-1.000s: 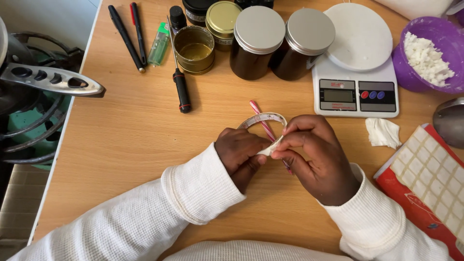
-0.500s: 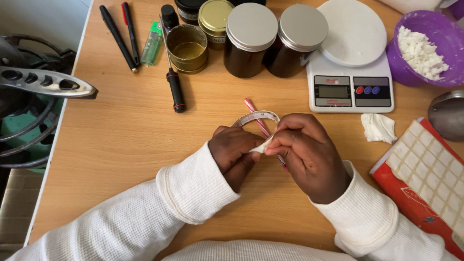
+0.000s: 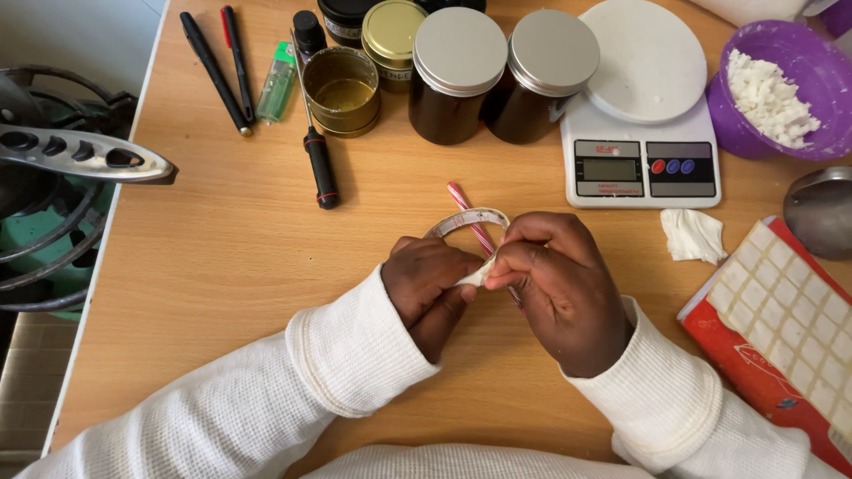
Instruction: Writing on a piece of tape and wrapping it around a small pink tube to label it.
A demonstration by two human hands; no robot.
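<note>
My left hand [image 3: 428, 288] and my right hand [image 3: 557, 282] meet at the middle of the wooden table [image 3: 213, 257]. Together they pinch a thin white strip [image 3: 468, 221] that curls up into a loop above my fingers. Its white end shows between my thumbs. A red-and-white striped stick [image 3: 469, 213] lies under the loop and runs beneath my right hand. Both arms wear white ribbed sleeves.
At the back stand two dark jars with silver lids [image 3: 457, 74], a gold-lidded jar [image 3: 392, 31], an open gold tin [image 3: 342, 89], a digital scale [image 3: 641, 133], a purple bowl of white flakes [image 3: 774, 91]. Pens [image 3: 216, 71], lighter [image 3: 276, 82], screwdriver [image 3: 317, 155], tissue [image 3: 692, 235], sticker sheet [image 3: 785, 310] lie around.
My hands stay together on the strip with only slight finger shifts. The view has drifted a little.
</note>
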